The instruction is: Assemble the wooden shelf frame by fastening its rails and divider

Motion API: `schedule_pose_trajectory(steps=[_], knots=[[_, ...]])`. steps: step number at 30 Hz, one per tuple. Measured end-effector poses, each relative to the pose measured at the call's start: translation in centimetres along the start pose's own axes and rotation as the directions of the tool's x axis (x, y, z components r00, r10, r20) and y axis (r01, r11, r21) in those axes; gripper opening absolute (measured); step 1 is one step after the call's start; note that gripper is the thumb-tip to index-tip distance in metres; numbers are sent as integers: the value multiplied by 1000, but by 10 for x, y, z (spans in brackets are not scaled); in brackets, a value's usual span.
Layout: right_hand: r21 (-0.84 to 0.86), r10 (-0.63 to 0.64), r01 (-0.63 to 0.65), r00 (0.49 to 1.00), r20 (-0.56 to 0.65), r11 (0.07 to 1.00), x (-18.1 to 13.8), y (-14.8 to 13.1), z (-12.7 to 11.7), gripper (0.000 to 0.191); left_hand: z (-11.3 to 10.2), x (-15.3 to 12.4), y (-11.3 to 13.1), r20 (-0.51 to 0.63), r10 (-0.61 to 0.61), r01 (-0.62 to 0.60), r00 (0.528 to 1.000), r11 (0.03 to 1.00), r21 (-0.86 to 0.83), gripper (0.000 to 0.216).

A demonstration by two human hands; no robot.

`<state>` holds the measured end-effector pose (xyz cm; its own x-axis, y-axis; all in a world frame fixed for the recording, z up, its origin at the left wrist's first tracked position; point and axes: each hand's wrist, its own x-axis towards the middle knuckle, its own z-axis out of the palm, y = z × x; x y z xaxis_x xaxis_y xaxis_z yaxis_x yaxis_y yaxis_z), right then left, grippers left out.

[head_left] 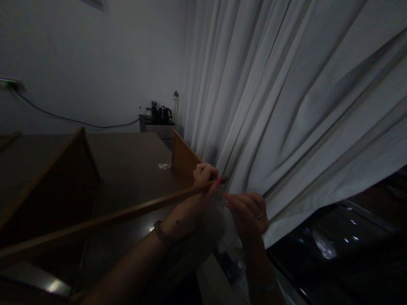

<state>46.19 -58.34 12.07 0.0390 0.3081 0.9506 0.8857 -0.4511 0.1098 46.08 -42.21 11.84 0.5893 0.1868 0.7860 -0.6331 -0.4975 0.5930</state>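
A long, narrow wooden strip (127, 213) runs across the view from the lower left to the middle. My left hand (206, 178) is wrapped round its far right end, with the thumb on the near side. A brown wooden panel (186, 154) stands upright right behind that hand. My right hand (247, 212), wearing a ring, is close beside the strip's end with fingertips pinched together. Something thin and small seems to lie between those fingertips and the strip's end, but dim light hides what it is. A beaded bracelet (161, 233) circles my left wrist.
Another upright wooden panel (51, 182) stands at left on a dark flat surface (127, 156). Small pale pieces (164, 166) lie near the right panel. White curtains (286, 106) hang close on the right. A black kettle (165, 113) and a cable (95, 126) are at the back.
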Motion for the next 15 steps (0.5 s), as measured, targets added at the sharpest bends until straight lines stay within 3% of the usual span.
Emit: schedule_pose_trajectory(steps=[3,6,8,11,15], knots=[[103,76,-71,996,-43,992,2,-3,7,17,2,-2,-4,-17,26,-26,1000,999,-41,43],[265,253,-221,963,-95,939,0,-12,17,14,3,-4,-8,-25,47,-49,999,995,-81,48],[386,433,-367,896,-96,846,-1,-22,23,11,3,-4,-9,-25,46,-48,999,995,-85,47],[510,659,-549,751,-48,662,3,-35,30,23,2,-3,-6,-9,20,-20,1000,998,-61,44],[575,802,-657,598,6,486,8,-44,32,36,-2,-2,-1,40,16,-15,999,1000,-17,29]])
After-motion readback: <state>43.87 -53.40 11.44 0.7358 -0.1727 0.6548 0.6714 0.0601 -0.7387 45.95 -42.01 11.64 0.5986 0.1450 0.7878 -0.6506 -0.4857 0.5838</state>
